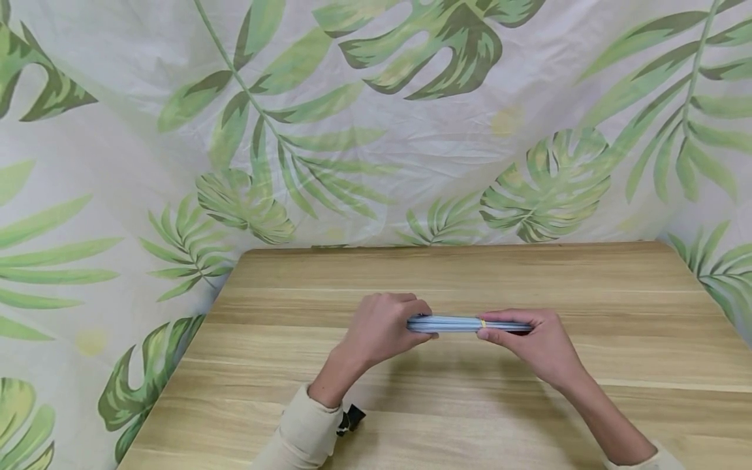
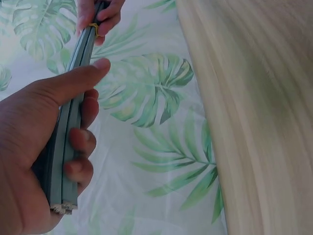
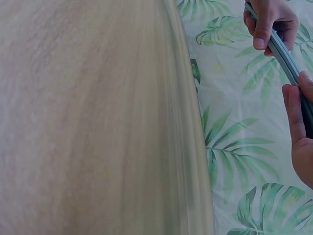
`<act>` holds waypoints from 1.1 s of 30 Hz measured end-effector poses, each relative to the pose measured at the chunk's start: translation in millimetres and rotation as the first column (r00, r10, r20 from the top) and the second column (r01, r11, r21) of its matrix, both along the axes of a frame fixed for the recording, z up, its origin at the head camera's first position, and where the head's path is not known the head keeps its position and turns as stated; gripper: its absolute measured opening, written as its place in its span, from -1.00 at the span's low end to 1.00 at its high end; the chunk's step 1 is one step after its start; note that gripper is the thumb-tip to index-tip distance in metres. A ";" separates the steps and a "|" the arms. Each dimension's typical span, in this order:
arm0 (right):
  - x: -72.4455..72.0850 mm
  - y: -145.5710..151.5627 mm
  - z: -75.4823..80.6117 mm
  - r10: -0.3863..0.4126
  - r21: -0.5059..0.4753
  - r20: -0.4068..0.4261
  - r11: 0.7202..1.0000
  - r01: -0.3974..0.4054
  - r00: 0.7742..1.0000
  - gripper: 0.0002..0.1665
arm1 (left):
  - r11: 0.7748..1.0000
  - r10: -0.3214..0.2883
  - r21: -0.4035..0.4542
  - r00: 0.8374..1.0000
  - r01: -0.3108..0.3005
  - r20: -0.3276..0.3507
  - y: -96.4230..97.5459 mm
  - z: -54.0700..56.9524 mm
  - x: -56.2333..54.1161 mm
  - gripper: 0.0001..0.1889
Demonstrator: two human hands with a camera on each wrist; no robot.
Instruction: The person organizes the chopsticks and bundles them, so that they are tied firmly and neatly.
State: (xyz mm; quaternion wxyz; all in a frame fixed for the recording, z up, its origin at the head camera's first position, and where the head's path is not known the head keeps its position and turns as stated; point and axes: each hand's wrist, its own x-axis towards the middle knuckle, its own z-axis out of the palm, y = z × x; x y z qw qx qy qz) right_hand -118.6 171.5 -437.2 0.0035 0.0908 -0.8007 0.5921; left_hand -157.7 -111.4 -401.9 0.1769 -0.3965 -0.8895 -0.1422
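Observation:
Both hands hold a bundle of slim blue-grey sticks point(image 1: 449, 324) level above the table. A thin yellow band point(image 1: 483, 324) goes round the bundle right of its middle. My left hand point(image 1: 380, 329) grips the left part; in the left wrist view its fingers curl round the sticks point(image 2: 71, 127) and the thumb lies across them. Pale, rough stick ends show below that palm. At the right part, my right hand point(image 1: 543, 339) pinches the bundle between thumb and fingers, its fingertips beside the band. The sticks' far right end is partly hidden by this hand.
A wood-grain table point(image 1: 446, 274) lies under the hands. Behind it and at its sides hangs a pale cloth point(image 1: 435, 143) with green leaf prints. By the left sleeve cuff is a small black object point(image 1: 355, 416), its kind unclear.

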 end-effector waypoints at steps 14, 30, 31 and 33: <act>1.0 11.2 4.3 -0.015 -0.034 0.014 0.999 0.015 1.000 -0.63 | 0.999 -0.007 0.036 1.000 0.007 0.009 -14.0 7.2 -9.0 -0.74; -3.9 15.9 5.9 0.019 0.127 -0.308 0.992 0.021 0.951 -0.75 | 0.987 -0.050 0.151 0.998 0.053 -0.024 -8.9 2.4 -7.5 -0.81; -4.0 15.3 6.2 0.017 0.132 -0.326 0.991 0.027 0.945 -0.74 | 0.987 -0.048 0.153 0.998 0.052 -0.028 -7.6 2.0 -6.8 -0.81; -4.0 14.2 6.6 0.013 0.146 -0.370 0.988 0.044 0.929 -0.72 | 0.987 -0.045 0.156 0.998 0.049 -0.032 -5.5 0.5 -6.1 -0.81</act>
